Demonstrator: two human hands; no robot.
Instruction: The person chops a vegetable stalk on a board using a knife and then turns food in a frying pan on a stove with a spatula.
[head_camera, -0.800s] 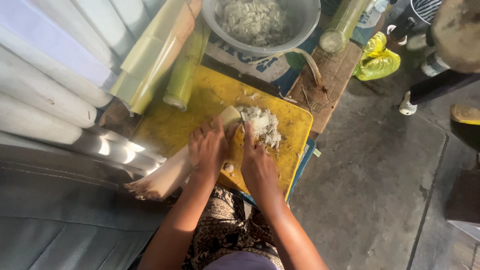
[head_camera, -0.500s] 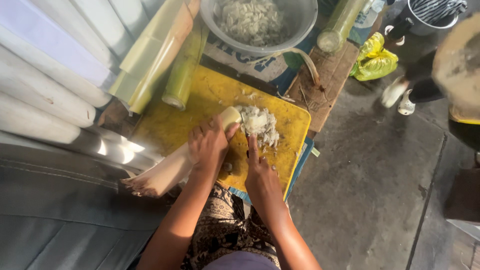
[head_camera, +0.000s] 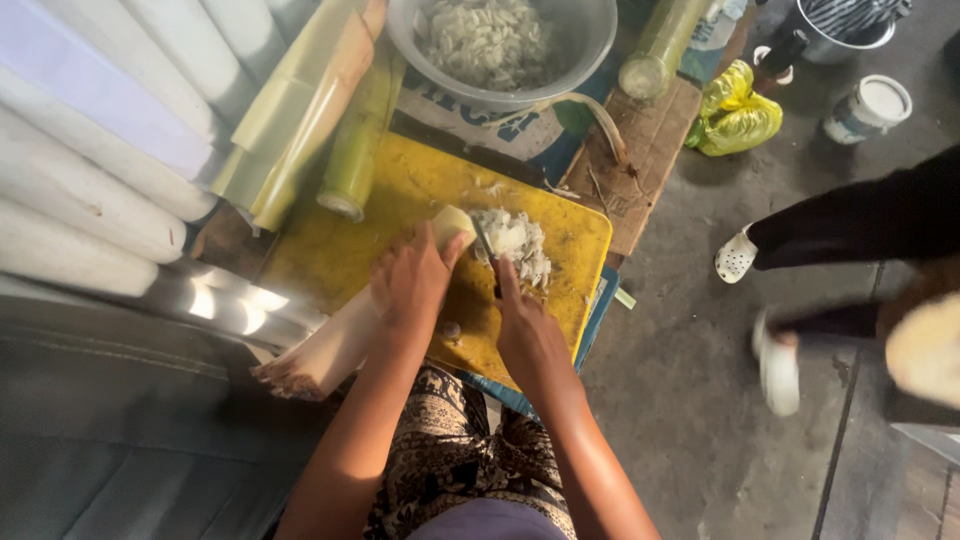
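pressed flat, our left hand pins the pale stalk on the yellow board; at three o'clock our right hand grips the knife, fingers closed, beside the shreds.

A metal bowl of shreds, a yellow bag and a white tub.

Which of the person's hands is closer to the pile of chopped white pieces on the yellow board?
Right. The right hand sits just below the pile, knife at its edge; the left hand grips the pale stalk further left.
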